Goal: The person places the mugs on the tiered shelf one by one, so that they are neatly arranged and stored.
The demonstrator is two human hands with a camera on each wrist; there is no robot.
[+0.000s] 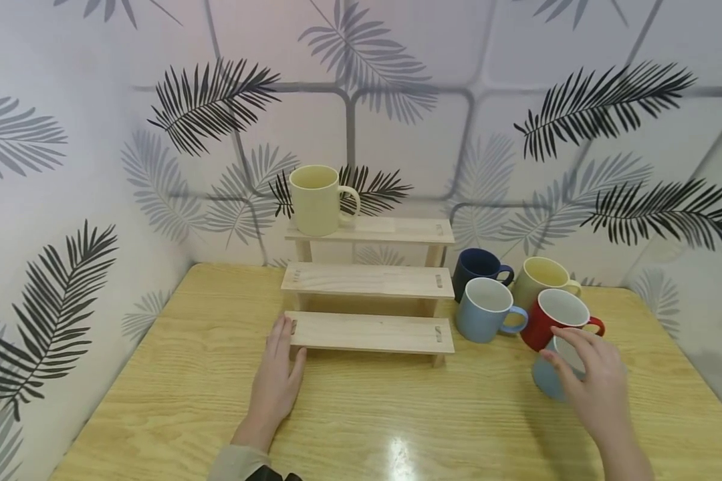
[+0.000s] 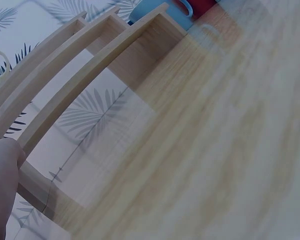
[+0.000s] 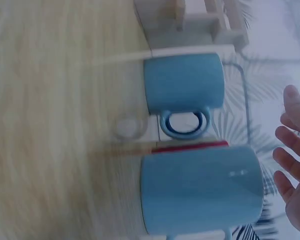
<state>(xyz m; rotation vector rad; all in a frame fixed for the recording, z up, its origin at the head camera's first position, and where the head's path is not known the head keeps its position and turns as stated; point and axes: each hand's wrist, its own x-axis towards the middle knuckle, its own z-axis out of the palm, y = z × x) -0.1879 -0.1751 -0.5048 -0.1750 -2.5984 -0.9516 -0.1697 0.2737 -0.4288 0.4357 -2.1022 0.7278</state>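
Note:
My left hand (image 1: pixel 277 377) rests at the left end of the lowest board of a three-step wooden shelf (image 1: pixel 367 332). Its fingers lie straight against the board's end, with the thumb by the front edge. Over on the right, my right hand (image 1: pixel 598 381) hovers above the nearest light blue mug (image 1: pixel 547 377), partly hiding it. In the right wrist view its spread, slightly bent fingers (image 3: pixel 290 162) are apart from that mug (image 3: pixel 200 190). Behind it stand a red mug (image 1: pixel 538 325) and another light blue mug (image 1: pixel 481 321).
A pale yellow mug (image 1: pixel 314 204) stands on the top step, handle to the right. A dark blue mug (image 1: pixel 466 267) and a second yellow mug (image 1: pixel 526 284) are at the back of the group. The wooden table (image 1: pixel 174 374) meets a leaf-patterned wall (image 1: pixel 409 147).

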